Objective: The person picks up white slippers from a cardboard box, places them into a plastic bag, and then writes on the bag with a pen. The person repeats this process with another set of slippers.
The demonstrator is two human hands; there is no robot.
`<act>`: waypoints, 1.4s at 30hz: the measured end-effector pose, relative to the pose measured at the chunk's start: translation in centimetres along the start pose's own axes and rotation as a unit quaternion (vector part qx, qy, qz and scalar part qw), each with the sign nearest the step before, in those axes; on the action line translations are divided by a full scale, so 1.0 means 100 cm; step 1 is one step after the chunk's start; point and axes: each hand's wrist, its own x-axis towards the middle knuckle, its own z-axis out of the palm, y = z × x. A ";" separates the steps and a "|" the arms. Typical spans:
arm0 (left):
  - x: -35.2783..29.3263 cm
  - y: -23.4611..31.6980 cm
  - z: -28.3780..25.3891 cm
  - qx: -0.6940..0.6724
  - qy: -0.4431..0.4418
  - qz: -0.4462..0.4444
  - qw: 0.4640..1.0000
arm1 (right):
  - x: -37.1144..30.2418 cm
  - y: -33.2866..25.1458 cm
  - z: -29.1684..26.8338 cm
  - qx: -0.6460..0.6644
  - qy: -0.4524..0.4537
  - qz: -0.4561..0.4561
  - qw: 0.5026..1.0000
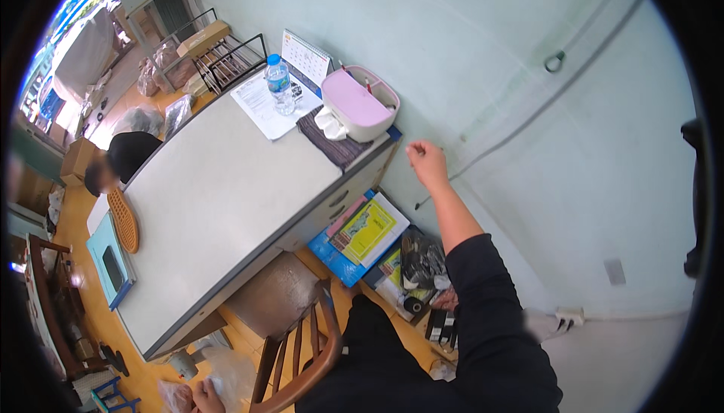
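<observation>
My right hand [427, 161] is raised beside the pale green wall [528, 51], just past the desk's right corner. Its fingers are curled in and nothing shows inside them. It is closest to the pink tissue box [356, 104] on a dark cloth [332, 145] at the corner of the grey desk [219, 209]. My left hand [205, 398] is low at the frame's bottom edge, next to a white plastic bag [226, 374] on the floor. Only part of that hand shows, and its grip is unclear.
A water bottle [278, 81], papers [264, 108] and a calendar [305, 55] sit at the desk's far end. A wooden chair [302, 353] stands before me. Books [366, 232] and bags lie on the floor by the wall. Another person [121, 158] sits left of the desk, near a woven fan [124, 221].
</observation>
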 end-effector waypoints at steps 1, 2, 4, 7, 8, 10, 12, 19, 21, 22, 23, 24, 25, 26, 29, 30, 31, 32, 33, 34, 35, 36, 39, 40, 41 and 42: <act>-0.007 0.021 -0.002 0.049 -0.036 -0.023 0.998 | 0.029 -0.010 0.005 -0.001 0.001 -0.013 1.000; -0.011 0.040 -0.003 0.067 -0.090 -0.023 0.993 | 0.050 -0.016 0.009 -0.003 0.004 -0.026 1.000; -0.016 0.070 0.000 0.102 -0.199 -0.023 0.974 | 0.078 -0.024 0.017 -0.031 -0.010 -0.046 0.998; -0.026 0.096 0.012 0.126 -0.190 -0.030 0.973 | 0.098 -0.028 0.024 -0.076 -0.015 -0.095 0.992; -0.028 0.099 0.014 0.114 -0.193 -0.045 0.973 | 0.101 -0.028 0.024 -0.094 -0.012 -0.115 0.989; -0.031 0.103 0.018 0.088 -0.197 -0.073 0.974 | 0.106 -0.030 0.023 -0.089 -0.020 -0.126 0.988; -0.034 0.105 0.020 0.098 -0.173 -0.072 0.977 | 0.114 -0.035 0.021 -0.050 -0.009 -0.139 0.989; -0.037 0.116 0.020 0.132 -0.190 -0.081 0.970 | 0.216 -0.099 0.054 -0.065 -0.076 -0.148 0.984; -0.040 0.122 0.020 0.136 -0.185 -0.080 0.970 | 0.248 -0.122 0.077 -0.203 -0.225 -0.017 0.953; -0.042 0.126 0.019 0.138 -0.183 -0.079 0.970 | 0.255 -0.130 0.085 -0.273 -0.285 0.048 0.918; -0.044 0.131 0.018 0.129 -0.170 -0.086 0.973 | 0.259 -0.135 0.090 -0.282 -0.308 0.039 0.908; -0.048 0.137 0.017 0.120 -0.157 -0.092 0.976 | 0.262 -0.140 0.094 -0.298 -0.322 0.037 0.898; -0.051 0.142 0.015 0.110 -0.146 -0.099 0.978 | 0.260 -0.143 0.095 -0.318 -0.337 0.041 0.885; -0.054 0.148 0.014 0.106 -0.136 -0.093 0.981 | 0.256 -0.144 0.093 -0.315 -0.291 -0.008 0.903; -0.058 0.164 0.011 0.140 -0.150 -0.152 0.967 | 0.237 -0.136 0.074 -0.286 -0.199 -0.108 0.931; -0.059 0.167 0.012 0.131 -0.144 -0.162 0.967 | 0.229 -0.129 0.063 -0.251 -0.194 -0.126 0.940; -0.058 0.169 0.013 0.125 -0.139 -0.172 0.967 | 0.219 -0.122 0.053 -0.213 -0.189 -0.147 0.947; -0.057 0.169 0.016 0.121 -0.135 -0.178 0.967 | 0.209 -0.113 0.043 -0.233 -0.198 -0.131 0.943; -0.055 0.167 0.018 0.121 -0.140 -0.165 0.969 | 0.200 -0.104 0.033 -0.251 -0.203 -0.121 0.939; -0.053 0.165 0.022 0.119 -0.142 -0.152 0.971 | 0.192 -0.097 0.024 -0.266 -0.206 -0.117 0.934; -0.051 0.160 0.025 0.120 -0.143 -0.140 0.972 | 0.182 -0.088 0.016 -0.254 -0.191 -0.128 0.939; -0.050 0.156 0.027 0.122 -0.152 -0.136 0.971 | 0.169 -0.081 0.010 -0.240 -0.174 -0.143 0.944; -0.046 0.145 0.033 0.129 -0.179 -0.134 0.966 | 0.142 -0.065 -0.002 -0.188 -0.171 -0.108 0.961; -0.045 0.143 0.034 0.132 -0.187 -0.139 0.963 | 0.135 -0.059 -0.004 -0.183 -0.181 -0.067 0.964; -0.044 0.144 0.035 0.136 -0.196 -0.145 0.960 | 0.129 -0.053 -0.005 -0.118 -0.139 -0.081 0.980; -0.043 0.145 0.035 0.137 -0.195 -0.140 0.961 | 0.122 -0.044 -0.003 -0.069 -0.101 -0.078 0.989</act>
